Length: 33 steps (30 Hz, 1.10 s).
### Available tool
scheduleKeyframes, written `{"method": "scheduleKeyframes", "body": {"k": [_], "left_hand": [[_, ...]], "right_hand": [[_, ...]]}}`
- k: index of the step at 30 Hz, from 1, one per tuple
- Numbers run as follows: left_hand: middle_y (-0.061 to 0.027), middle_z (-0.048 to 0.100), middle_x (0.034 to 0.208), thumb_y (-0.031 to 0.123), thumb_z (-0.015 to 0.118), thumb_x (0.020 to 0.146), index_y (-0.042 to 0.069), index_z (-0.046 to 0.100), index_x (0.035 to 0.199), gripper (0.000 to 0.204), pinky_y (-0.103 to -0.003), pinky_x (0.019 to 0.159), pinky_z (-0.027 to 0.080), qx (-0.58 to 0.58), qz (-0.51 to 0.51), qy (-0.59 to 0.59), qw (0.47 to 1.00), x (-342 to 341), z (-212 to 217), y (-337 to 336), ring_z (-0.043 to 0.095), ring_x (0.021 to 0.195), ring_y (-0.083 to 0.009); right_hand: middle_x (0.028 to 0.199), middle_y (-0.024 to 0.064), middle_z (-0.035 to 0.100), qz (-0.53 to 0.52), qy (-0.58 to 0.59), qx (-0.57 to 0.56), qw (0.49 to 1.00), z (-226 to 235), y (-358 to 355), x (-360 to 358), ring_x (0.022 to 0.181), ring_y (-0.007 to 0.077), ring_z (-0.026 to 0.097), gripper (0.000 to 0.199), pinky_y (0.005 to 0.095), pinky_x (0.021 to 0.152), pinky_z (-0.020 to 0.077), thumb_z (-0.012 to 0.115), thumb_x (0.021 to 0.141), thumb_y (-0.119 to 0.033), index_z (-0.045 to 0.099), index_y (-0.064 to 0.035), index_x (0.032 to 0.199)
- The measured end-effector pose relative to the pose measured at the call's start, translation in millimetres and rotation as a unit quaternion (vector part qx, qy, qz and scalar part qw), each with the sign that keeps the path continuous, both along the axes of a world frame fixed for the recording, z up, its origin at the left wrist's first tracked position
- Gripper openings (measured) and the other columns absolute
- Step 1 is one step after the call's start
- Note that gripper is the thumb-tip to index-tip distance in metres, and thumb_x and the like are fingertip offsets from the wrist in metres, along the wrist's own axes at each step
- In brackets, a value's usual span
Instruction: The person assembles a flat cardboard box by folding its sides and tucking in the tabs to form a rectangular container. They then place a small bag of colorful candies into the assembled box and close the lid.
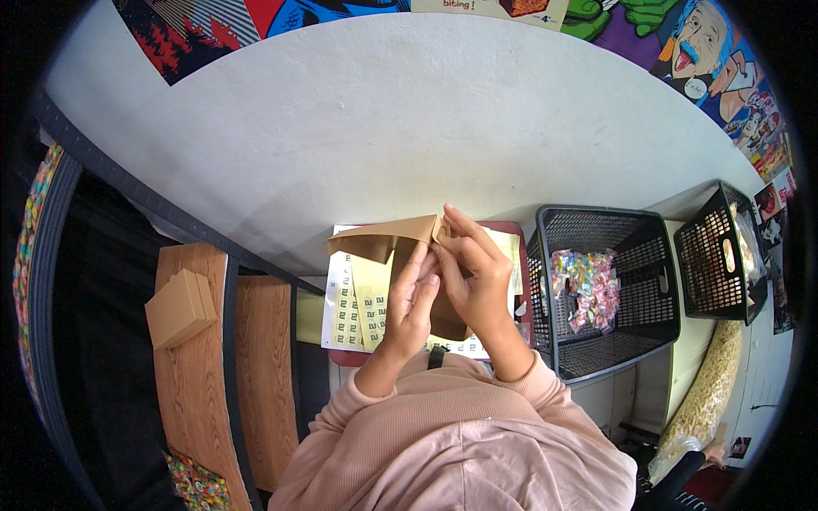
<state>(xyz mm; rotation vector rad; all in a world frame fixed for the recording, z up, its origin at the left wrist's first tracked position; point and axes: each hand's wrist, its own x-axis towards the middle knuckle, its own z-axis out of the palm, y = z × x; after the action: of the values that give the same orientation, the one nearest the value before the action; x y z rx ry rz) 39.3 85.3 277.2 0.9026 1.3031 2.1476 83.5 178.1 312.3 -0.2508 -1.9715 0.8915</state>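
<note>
together, both hands (482,274), angled upward, grip the brown cardboard box (399,234) by its right end.

The left hand (416,311) and right hand (477,271) partly hide the brown box (383,230), which partly covers sheets (366,294); the cream poster (477,8) at 12 o'clock is cut off

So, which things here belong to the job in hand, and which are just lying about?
In the job:
brown cardboard box, held in left hand and right hand

Apparently just lying about:
printed sheets beneath
black basket with colourful packets
brown carton at left
</note>
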Motion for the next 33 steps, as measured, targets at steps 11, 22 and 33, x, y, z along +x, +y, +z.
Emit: {"method": "scheduleKeyframes", "body": {"k": [11, 22, 33], "left_hand": [[-0.0104, 0.054, 0.102, 0.005, 0.043, 0.089, -0.002, 0.042, 0.107, 0.019, -0.025, 0.084, 0.040, 0.032, 0.020, -0.094, 0.995, -9, -5, 1, 0.050, 0.096, -0.0123], [-0.0065, 0.057, 0.091, 0.002, 0.051, 0.085, -0.004, 0.052, 0.096, 0.012, -0.021, 0.076, 0.044, 0.021, 0.086, -0.105, 0.991, -12, -6, 1, 0.054, 0.085, -0.0100], [-0.0052, 0.056, 0.084, 0.001, 0.053, 0.084, -0.002, 0.051, 0.091, 0.009, -0.020, 0.071, 0.044, -0.011, 0.148, -0.038, 0.988, -12, -6, 5, 0.053, 0.079, -0.0079]], "right_hand": [[0.101, 0.0176, 0.058, -0.041, 0.050, 0.029, 0.997, -12, -7, -1, 0.090, 0.0282, 0.060, 0.014, 0.0319, 0.074, 0.0500, 0.065, 0.067, 0.003, 0.059, 0.0021, 0.079], [0.096, 0.0122, 0.059, -0.076, 0.039, 0.029, 0.996, -23, -14, -6, 0.086, 0.0258, 0.061, 0.017, 0.0314, 0.069, 0.0517, 0.064, 0.066, 0.004, 0.058, 0.0002, 0.081], [0.091, 0.0159, 0.061, -0.055, 0.032, 0.048, 0.997, -27, -15, -7, 0.086, 0.0267, 0.062, 0.013, 0.0310, 0.072, 0.0511, 0.063, 0.068, 0.007, 0.059, 0.0042, 0.081]]}}
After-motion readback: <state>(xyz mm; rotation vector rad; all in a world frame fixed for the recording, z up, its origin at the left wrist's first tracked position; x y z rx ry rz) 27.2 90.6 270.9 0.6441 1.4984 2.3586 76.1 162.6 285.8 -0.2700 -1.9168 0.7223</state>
